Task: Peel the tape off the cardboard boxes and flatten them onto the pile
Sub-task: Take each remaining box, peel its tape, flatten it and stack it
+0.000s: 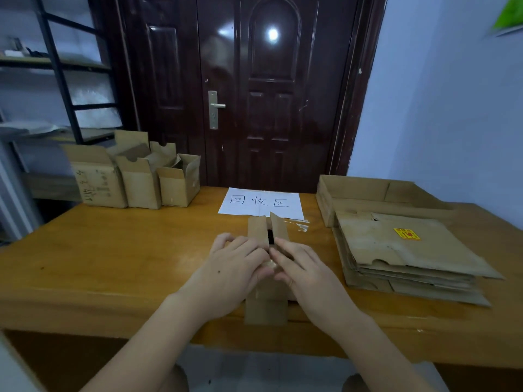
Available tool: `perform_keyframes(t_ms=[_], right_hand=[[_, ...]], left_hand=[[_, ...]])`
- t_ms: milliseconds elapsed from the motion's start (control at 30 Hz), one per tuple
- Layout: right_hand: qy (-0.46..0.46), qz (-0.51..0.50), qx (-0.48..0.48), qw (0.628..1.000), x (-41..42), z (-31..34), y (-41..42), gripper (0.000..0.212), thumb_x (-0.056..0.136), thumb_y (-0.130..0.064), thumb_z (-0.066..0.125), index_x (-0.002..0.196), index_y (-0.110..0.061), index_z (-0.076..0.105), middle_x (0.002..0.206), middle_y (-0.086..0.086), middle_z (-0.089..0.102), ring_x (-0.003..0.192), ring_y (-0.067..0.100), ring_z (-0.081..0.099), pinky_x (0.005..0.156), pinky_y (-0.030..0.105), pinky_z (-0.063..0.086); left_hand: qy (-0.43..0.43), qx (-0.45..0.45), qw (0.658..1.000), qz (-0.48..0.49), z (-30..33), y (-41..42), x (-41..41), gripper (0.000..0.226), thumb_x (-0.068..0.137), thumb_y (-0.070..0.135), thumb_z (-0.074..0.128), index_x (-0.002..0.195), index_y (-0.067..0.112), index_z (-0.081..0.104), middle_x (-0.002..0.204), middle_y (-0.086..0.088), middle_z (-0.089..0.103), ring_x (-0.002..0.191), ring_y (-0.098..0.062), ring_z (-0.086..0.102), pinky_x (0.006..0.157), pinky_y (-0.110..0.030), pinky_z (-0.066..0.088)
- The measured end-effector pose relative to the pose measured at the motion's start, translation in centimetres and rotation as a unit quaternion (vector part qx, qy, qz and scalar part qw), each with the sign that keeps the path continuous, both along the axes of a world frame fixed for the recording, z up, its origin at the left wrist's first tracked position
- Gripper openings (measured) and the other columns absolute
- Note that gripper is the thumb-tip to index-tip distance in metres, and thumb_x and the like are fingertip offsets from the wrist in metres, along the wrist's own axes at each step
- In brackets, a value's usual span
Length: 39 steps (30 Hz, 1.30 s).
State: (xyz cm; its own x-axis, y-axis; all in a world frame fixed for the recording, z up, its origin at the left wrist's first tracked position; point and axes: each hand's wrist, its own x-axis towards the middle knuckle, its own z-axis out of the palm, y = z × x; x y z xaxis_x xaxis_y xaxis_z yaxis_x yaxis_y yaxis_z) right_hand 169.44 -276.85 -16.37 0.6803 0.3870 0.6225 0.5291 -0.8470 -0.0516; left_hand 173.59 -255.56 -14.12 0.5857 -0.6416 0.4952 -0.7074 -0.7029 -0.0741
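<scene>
Hands picking at tape on small box (both pinching the seam), flattening onto pile next.

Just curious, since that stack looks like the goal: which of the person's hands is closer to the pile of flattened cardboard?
Right. The right hand rests on the small box beside the flattened cardboard pile; the left hand lies beyond it, farther away.
</scene>
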Motion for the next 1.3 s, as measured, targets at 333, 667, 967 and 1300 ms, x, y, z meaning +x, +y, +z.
perform_keyframes(t_ms=[333, 667, 967, 1300], right_hand=[[0.048, -0.013, 0.068, 0.996, 0.0, 2.3, -0.2, 0.066, 0.100, -0.033, 0.062, 0.154, -0.037, 0.025, 0.155, -0.010, 0.043, 0.134, 0.007, 0.049, 0.106, 0.021, 0.045], [-0.114, -0.066, 0.080, 0.988, 6.3, 7.1, -1.3, 0.027, 0.084, -0.023, 0.080, 0.105, -0.017, 0.064, 0.109, -0.003, 0.059, 0.094, 0.017, 0.057, 0.074, 0.025, 0.050], [-0.019, -0.137, 0.075, 0.988, 11.5, 9.6, -6.9, 0.019, 0.091, -0.029, 0.063, 0.087, -0.017, 0.049, 0.089, -0.005, 0.046, 0.063, 0.018, 0.050, 0.056, 0.040, 0.051], [0.149, -0.335, -0.015, 0.930, 19.3, 9.9, -16.9, 0.021, 0.099, -0.030, 0.056, 0.112, -0.016, 0.064, 0.118, 0.004, 0.045, 0.080, 0.017, 0.055, 0.075, 0.033, 0.054]], left_hand=[[0.032, -0.027, 0.999, 0.013, 3.1, -0.3, 1.4, 0.051, 0.108, 0.054, 0.015, 0.105, 0.032, 0.060, 0.096, 0.016, 0.063, 0.091, -0.009, 0.056, 0.089, -0.030, 0.041], [0.020, -0.035, 0.998, 0.058, 7.9, -5.2, 6.8, 0.055, 0.108, 0.048, 0.017, 0.083, 0.022, 0.059, 0.075, 0.009, 0.056, 0.073, -0.017, 0.053, 0.074, -0.036, 0.044], [0.046, 0.047, 0.998, -0.001, 9.7, -11.7, 12.5, 0.046, 0.112, 0.045, 0.025, 0.084, 0.022, 0.054, 0.069, 0.007, 0.050, 0.077, -0.022, 0.059, 0.072, -0.038, 0.043], [0.076, 0.160, 0.984, 0.026, 8.5, -19.0, 19.1, 0.054, 0.106, 0.060, 0.025, 0.121, 0.023, 0.062, 0.104, 0.003, 0.072, 0.102, -0.023, 0.064, 0.085, -0.039, 0.038]])
